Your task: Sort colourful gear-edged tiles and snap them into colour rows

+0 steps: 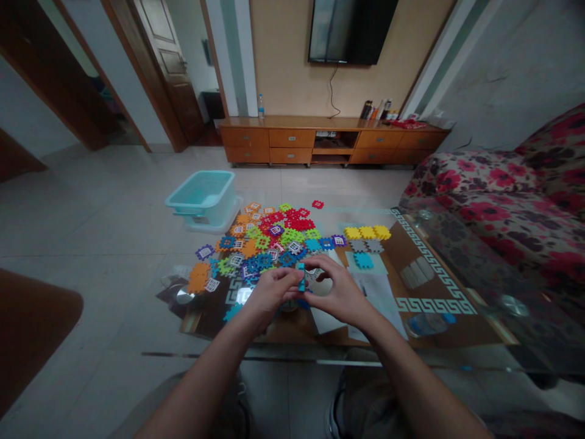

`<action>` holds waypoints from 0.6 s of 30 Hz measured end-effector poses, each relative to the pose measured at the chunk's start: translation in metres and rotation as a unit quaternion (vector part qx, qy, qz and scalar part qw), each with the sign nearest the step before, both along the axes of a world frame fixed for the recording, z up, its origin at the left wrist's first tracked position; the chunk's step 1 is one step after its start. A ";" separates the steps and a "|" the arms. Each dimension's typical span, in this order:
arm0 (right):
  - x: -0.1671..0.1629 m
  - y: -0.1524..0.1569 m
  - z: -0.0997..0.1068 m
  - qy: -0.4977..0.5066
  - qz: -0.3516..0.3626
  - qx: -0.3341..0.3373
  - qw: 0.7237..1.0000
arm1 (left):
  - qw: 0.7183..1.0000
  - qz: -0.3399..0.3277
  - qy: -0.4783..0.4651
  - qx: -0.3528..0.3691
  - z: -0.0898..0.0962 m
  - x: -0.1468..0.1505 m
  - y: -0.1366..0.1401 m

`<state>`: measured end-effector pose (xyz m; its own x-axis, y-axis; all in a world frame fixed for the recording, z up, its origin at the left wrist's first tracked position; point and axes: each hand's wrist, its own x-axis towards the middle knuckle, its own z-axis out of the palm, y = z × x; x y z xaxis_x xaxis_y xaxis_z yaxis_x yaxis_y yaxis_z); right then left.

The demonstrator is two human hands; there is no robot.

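Note:
Between my two hands, above the near part of the glass table, a small teal interlocking block piece is held upright, edge toward me. My left hand pinches it from the left with thumb and fingers. From the right, my right hand grips it by its top and bottom with thumb and fingertips. Just beyond lies a heap of notched plastic pieces: blue ones, red ones, green ones and orange ones. Stacks of yellow pieces, grey pieces and a light-blue piece sit to the right.
A turquoise plastic tub stands at the table's far left. White paper sheets lie right of my hands, and a plastic bottle lies near the right edge. A flowered sofa is at right, a wooden TV cabinet beyond.

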<state>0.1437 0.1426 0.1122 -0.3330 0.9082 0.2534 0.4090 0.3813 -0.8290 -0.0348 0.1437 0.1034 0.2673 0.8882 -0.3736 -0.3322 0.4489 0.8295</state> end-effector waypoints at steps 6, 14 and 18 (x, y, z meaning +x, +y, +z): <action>0.000 0.000 0.003 -0.010 -0.002 0.024 1.000 | 1.000 -0.024 0.003 -0.002 0.002 -0.001 -0.001; -0.001 -0.001 0.004 -0.011 0.003 0.029 1.000 | 0.999 -0.033 0.000 -0.020 0.001 -0.002 -0.001; -0.001 -0.001 0.005 -0.010 0.009 0.032 0.999 | 0.999 -0.042 -0.005 -0.018 0.000 -0.004 -0.001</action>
